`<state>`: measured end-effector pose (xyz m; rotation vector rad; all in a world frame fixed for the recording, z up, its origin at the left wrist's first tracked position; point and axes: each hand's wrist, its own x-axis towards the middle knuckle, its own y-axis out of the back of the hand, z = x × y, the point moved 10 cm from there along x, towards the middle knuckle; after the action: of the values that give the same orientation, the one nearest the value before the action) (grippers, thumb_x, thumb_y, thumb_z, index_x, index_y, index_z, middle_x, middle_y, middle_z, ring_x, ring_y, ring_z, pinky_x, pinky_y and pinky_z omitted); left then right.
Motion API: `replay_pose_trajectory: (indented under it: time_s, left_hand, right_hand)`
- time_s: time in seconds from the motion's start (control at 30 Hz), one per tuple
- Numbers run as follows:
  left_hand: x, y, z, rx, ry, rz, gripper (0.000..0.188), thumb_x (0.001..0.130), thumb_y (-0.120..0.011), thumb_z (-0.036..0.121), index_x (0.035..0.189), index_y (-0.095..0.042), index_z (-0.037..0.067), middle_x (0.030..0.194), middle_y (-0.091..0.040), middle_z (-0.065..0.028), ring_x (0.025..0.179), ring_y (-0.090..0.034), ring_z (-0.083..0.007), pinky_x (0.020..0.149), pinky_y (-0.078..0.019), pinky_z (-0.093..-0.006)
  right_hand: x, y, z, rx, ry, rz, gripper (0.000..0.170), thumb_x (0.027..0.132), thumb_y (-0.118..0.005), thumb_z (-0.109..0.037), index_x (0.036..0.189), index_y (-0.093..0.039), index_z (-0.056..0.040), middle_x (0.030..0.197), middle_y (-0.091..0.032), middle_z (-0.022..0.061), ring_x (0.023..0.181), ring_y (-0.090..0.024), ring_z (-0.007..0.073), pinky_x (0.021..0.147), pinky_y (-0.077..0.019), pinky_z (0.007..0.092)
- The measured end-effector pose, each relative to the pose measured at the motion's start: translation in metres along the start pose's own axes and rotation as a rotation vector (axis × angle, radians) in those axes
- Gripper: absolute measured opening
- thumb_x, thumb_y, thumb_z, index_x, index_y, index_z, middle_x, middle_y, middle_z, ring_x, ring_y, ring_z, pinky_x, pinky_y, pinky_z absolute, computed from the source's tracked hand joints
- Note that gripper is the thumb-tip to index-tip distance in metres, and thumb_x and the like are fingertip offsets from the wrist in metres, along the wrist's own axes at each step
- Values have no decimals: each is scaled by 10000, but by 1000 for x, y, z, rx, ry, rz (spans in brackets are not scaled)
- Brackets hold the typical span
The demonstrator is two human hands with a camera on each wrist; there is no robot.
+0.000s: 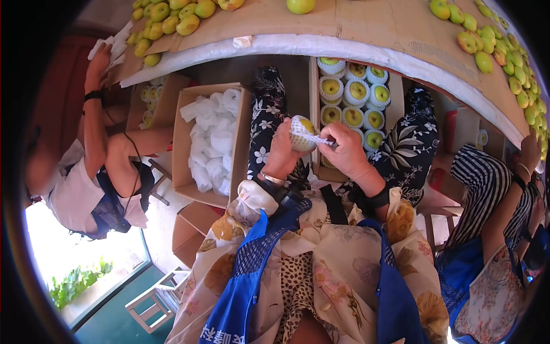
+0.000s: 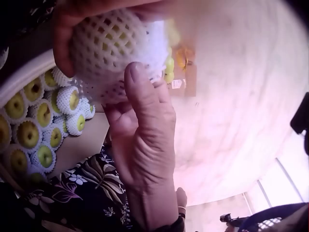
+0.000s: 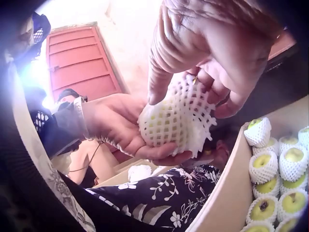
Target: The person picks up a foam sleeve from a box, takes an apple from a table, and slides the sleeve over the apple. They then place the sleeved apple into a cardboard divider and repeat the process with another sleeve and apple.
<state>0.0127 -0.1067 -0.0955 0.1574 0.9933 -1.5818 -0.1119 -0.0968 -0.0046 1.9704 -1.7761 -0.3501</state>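
In the head view my left hand (image 1: 279, 152) cups a yellow-green apple (image 1: 307, 124) that sits in a white foam net sleeve (image 1: 300, 137). My right hand (image 1: 348, 153) pinches the sleeve's loose edge beside the fruit. Seen from the right wrist, the net (image 3: 166, 123) covers most of the apple, and the left fingers (image 3: 159, 151) curl under it. The right thumb (image 2: 137, 79) presses on the mesh in the left wrist view. Both hands are above the lap, between two cardboard boxes.
To the right, a cardboard box (image 1: 314, 109) holds rows of net-wrapped apples (image 1: 356, 92). Another box (image 1: 179, 166) at left is heaped with white foam nets (image 1: 212, 143). Loose apples (image 1: 166, 20) lie on the cardboard-covered table (image 1: 366, 26) ahead. People sit on both sides.
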Motion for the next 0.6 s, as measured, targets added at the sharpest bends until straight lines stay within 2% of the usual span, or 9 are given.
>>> replay_pose_trajectory:
  time_s: [0.07,0.13,0.27,0.33,0.37,0.43,0.47,0.57,0.6]
  left_hand:
    - [1,-5,-3,-82,38,-34,388,945,-329,381,1104,-515,80,1026,-590,-73,945,-584,-224,819,-473,-399]
    - [5,-14,0,-263,7,-143,383,950,-299,344,1113,-507,68,1067,-578,-99,997,-562,-264,877,-443,-425]
    - [5,-17,25,-318,-183,-248,385,947,-283,290,1170,-474,42,1159,-535,-124,1105,-499,-275,970,-378,-427]
    - [1,-19,30,-347,-153,-217,365,950,-284,273,1161,-470,41,1134,-543,-110,1081,-515,-257,954,-394,-402]
    - [-1,-21,28,-376,-111,-188,346,953,-285,257,1153,-466,40,1109,-551,-96,1057,-530,-238,938,-411,-377]
    - [-5,-30,31,-308,-146,-212,342,955,-281,245,1175,-449,45,1110,-549,-90,1068,-525,-229,937,-413,-373]
    - [-8,-36,33,-263,-177,-228,337,956,-280,245,1172,-446,47,1110,-546,-90,1064,-526,-222,936,-413,-367]
    - [-16,-46,35,-210,-206,-246,328,954,-271,234,1159,-444,44,1100,-542,-93,1056,-528,-205,930,-418,-351]
    - [-19,-48,35,-91,-228,-251,329,950,-272,232,1158,-443,43,1105,-539,-95,1055,-528,-205,928,-420,-350]
  right_hand:
    - [0,5,-9,-95,40,54,232,654,-696,-117,794,-521,-53,831,-565,92,742,-568,273,640,-451,333]
    - [-6,13,-47,-191,305,167,246,649,-712,-70,823,-540,-54,881,-565,94,722,-568,223,628,-457,287]
    - [-16,29,-54,-52,329,239,270,645,-725,-147,829,-541,-77,931,-551,87,818,-564,239,676,-460,318]
    - [-17,40,-7,160,-24,261,431,638,-758,-190,987,-544,-58,1025,-560,108,933,-552,211,789,-447,329]
    - [-18,39,-5,161,-28,263,431,638,-758,-190,987,-544,-58,1025,-560,108,933,-552,211,789,-447,329]
    - [-17,45,1,415,-50,331,696,626,-785,-243,1199,-445,-43,1126,-547,121,1040,-522,217,890,-410,349]
    - [-13,40,-6,358,-6,269,920,598,-806,-296,1315,-301,-17,1222,-488,157,1125,-477,260,965,-355,369]
    - [-9,25,-23,269,65,250,996,572,-815,-337,1332,-267,0,1263,-432,184,1177,-426,282,1001,-314,380]
    - [-8,12,-20,338,34,208,1033,549,-818,-348,1334,-252,13,1282,-390,205,1178,-403,322,997,-306,398]
